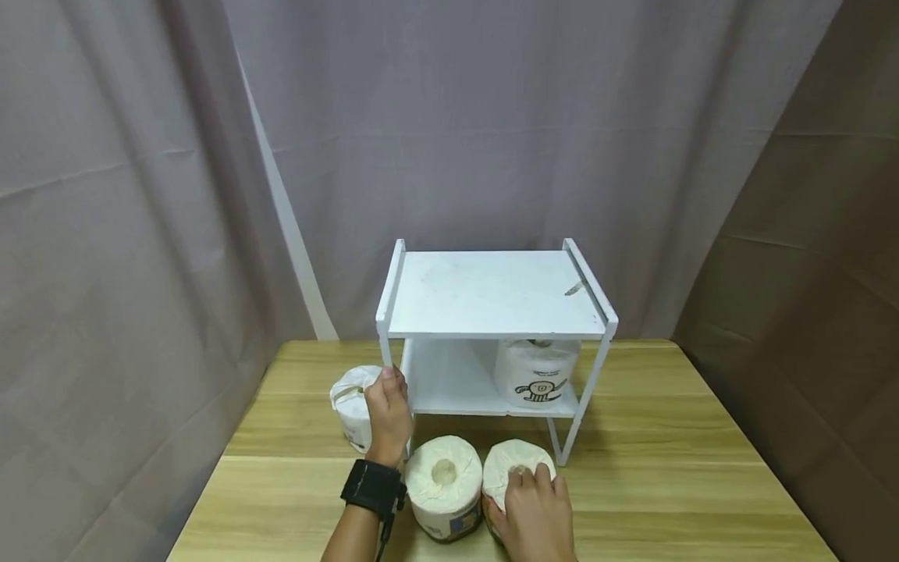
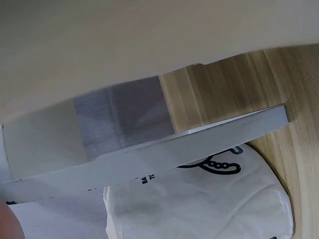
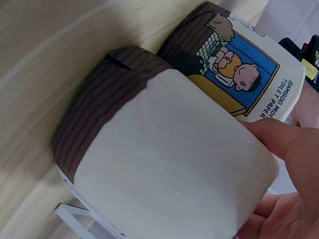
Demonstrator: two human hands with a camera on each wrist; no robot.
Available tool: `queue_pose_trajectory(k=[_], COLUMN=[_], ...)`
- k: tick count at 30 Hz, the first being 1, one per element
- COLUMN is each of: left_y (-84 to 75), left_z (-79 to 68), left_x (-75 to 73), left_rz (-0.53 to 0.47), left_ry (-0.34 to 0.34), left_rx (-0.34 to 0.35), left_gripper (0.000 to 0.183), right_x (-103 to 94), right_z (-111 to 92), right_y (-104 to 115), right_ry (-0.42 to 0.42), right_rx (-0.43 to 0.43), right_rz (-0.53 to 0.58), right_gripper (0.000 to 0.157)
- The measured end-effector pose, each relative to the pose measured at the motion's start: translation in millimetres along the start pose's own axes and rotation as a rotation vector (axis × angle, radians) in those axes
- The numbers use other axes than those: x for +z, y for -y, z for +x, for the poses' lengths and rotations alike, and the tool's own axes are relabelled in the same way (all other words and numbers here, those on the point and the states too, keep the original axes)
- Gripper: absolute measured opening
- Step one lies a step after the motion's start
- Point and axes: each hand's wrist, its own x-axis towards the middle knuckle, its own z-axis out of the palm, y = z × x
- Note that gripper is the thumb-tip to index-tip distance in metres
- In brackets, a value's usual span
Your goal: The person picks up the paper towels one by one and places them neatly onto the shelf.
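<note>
A white two-tier shelf rack (image 1: 492, 297) stands on the table. My left hand (image 1: 389, 410) grips its front left post, fingers at the height between the two tiers. Just left of that hand is a wrapped toilet paper roll (image 1: 354, 417), close beyond the rack's bar in the left wrist view. My right hand (image 1: 537, 511) holds another toilet paper roll (image 1: 507, 460) from above, thumb on its near side and fingers over its top. Touching it on the left stands a toilet paper roll (image 3: 234, 69) with a cartoon print.
Another toilet paper roll (image 1: 537, 375) with a printed animal sits at the right of the rack's lower tier. The wood-grain table (image 1: 667, 468) extends to both sides. Grey curtains (image 1: 492, 133) hang behind and around it.
</note>
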Motion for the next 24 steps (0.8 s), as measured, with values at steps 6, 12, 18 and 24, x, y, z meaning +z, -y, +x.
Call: queue_pose_trajectory(k=[6,12,18,24], left_y=[-0.7,0.0,-0.5,-0.1], left_z=[1.4,-0.6,-1.0,-0.7], left_x=[0.9,0.9,1.9,1.5], left_rz=[0.032,0.033,0.021,0.013], left_ry=[-0.020,-0.027,-0.030,-0.020], left_rx=[0.005,-0.003,0.001,-0.002], left_gripper=[0.046,0.046,0.046,0.046], right_x=[0.8,-1.3,-2.4,-8.4], right_z=[-4,-6,-7,-4], right_y=[-7,-14,-18,-21], right_ry=[-0.103,-0.163,-0.233,-0.289], right_rx=[-0.006,-0.023,-0.039,-0.063], right_rz=[0.030,0.043,0.059,0.076], right_gripper=[0.050,0.051,0.052,0.053])
